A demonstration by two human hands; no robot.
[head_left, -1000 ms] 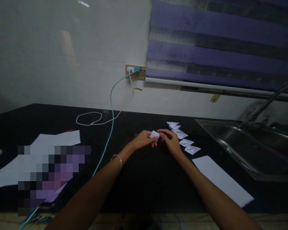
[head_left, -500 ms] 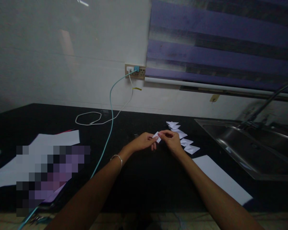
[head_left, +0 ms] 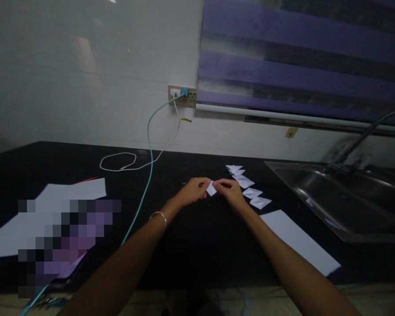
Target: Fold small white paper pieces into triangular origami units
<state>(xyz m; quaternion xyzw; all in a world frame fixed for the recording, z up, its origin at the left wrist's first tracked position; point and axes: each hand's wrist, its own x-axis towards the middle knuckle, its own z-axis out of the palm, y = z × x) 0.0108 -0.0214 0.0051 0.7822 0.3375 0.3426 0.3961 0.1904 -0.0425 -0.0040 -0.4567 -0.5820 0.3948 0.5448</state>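
A small folded piece of white paper [head_left: 211, 188] is pinched between my two hands above the black counter. My left hand [head_left: 195, 190] grips its left edge, fingers closed. On the other side, my right hand [head_left: 228, 191] holds the upper right edge between thumb and fingers. Just beyond my right hand, several folded white paper shapes [head_left: 243, 181] with pointed ends lie in a slanting row. A white paper sheet [head_left: 298, 239] rests on the counter beside my right forearm.
At the right a steel sink [head_left: 319, 210] with a curved faucet [head_left: 365, 131] is set into the black counter [head_left: 191, 250]. White paper sheets [head_left: 75, 192] lie at the left near a blurred-out purple item. A teal cable [head_left: 145, 193] and a white cable [head_left: 118, 170] run from the wall socket [head_left: 182, 96].
Both hands keep hold of the folded paper, which has turned so a corner points down. The left fingers have curled in closer. The whole view has shifted slightly.
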